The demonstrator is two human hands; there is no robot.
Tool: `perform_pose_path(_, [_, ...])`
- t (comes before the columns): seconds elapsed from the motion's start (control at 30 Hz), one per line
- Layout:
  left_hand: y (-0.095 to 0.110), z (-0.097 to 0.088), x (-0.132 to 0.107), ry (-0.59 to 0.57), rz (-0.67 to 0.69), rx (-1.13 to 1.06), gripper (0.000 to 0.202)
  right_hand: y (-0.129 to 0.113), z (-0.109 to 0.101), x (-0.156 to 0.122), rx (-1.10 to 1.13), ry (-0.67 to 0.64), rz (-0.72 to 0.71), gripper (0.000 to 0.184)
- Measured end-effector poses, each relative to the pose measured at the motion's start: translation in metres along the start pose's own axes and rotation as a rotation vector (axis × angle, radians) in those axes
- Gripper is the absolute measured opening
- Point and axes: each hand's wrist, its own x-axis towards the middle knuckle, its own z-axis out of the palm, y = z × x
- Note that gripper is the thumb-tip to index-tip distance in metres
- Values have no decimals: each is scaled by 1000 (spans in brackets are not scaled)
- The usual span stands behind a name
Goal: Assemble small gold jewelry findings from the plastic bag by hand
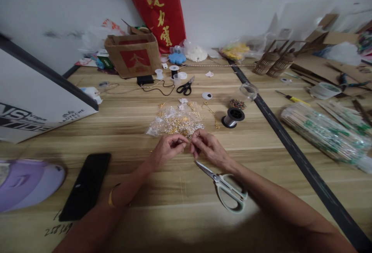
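Note:
Over the middle of the wooden table, my left hand (pixel 166 151) is closed in a pinch, thumb against forefinger. My right hand (pixel 209 149) pinches just beside it, the fingertips almost meeting. Whatever they hold is too small to make out. Right behind the fingers lies a heap of gold and silver jewellery bits (pixel 181 123) in and on clear plastic bags. White-handled scissors (pixel 216 178) rest below my right hand, blades slightly apart. A short gold chain (pixel 213 115) and a spool of fine wire (pixel 232 118) are off to the right.
A tipped clear jar (pixel 248 91) with coloured beads and small black scissors (pixel 186 87) lie farther back. A black phone (pixel 87 185) and a purple object (pixel 31 183) sit at left. Packed sticks (pixel 322 133) are at right; a paper bag (pixel 133 57) stands at the back.

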Motion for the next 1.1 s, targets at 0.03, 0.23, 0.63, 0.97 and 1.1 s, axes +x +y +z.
perform_pose_path(0.03, [0,0,0,-1,9,27,14,0,0,0,0,-1,0,31])
perform_pose_path(0.23, [1,2,1,-15,45,74,12,0,0,-1,-7,-17,-3,30])
perform_pose_path(0.63, [-4,3,1,34,25,141,11,-1,0,0,9,7,-2,30])
perform_pose_path(0.97, [-6,-1,3,46,-68,-157,20,-4,-2,1,17,20,-13,30])
perform_pose_path(1.1, [-7,-3,4,41,-95,-243,19,-1,-4,1,9,16,-10,30])
